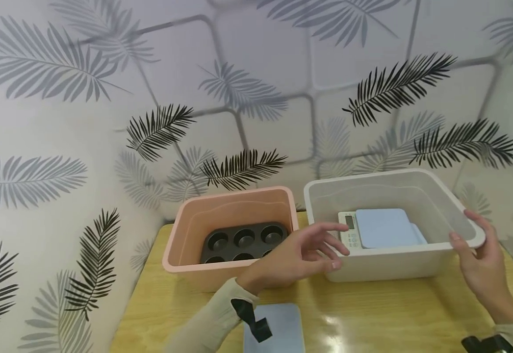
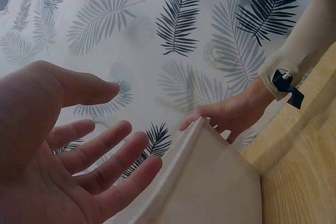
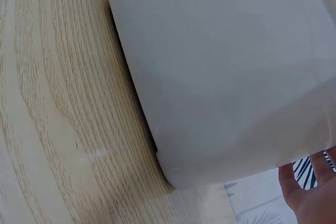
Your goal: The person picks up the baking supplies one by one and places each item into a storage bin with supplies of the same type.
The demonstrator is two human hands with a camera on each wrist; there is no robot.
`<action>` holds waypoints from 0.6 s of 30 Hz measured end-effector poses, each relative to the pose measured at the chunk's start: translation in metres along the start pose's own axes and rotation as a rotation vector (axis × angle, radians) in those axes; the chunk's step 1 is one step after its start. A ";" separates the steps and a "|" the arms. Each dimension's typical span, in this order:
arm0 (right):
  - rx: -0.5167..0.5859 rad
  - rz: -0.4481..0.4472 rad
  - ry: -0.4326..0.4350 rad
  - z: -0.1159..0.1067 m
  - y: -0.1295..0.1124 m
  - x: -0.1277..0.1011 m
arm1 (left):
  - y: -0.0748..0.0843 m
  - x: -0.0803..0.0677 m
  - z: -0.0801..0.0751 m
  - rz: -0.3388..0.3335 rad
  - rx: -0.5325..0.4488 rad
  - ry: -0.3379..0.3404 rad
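Note:
At the right stands a white plastic bin [image 1: 371, 267] with a kitchen scale [image 1: 386, 228] lying inside; the scale has a light blue top and a small display. My right hand [image 1: 481, 260] grips the bin's rim at its right front corner; in the right wrist view, fingers [image 3: 290, 187] show at the bin's edge. My left hand [image 1: 302, 252] hovers by the bin's left front corner, fingers apart and loosely bent, palm bare in the left wrist view. Left of it, a pink bin [image 1: 230, 196] holds a dark muffin tin [image 1: 244, 239], partly hidden by my left hand.
A light blue flat rectangular thing [image 1: 278, 318] lies on the wooden table [image 1: 362, 314], partly under my left sleeve in the head view. Behind both bins hangs a pale leaf-patterned curtain [image 1: 261, 73], which also runs down the left side.

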State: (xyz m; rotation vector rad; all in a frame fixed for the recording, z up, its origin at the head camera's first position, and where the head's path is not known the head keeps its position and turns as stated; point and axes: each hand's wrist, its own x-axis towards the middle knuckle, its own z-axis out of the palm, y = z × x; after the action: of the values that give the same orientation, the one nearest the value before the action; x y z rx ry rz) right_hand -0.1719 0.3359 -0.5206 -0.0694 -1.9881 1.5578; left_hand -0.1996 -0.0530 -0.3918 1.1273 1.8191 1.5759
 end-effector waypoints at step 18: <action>-0.016 -0.015 0.014 0.002 0.004 0.000 | -0.055 -0.081 -0.002 -0.032 -0.079 0.136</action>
State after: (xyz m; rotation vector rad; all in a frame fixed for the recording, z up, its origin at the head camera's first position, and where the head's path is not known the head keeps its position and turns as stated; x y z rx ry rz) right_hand -0.1744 0.3350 -0.5242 -0.0712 -1.9862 1.5278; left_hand -0.1721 -0.1209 -0.4566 0.9718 1.8339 1.7266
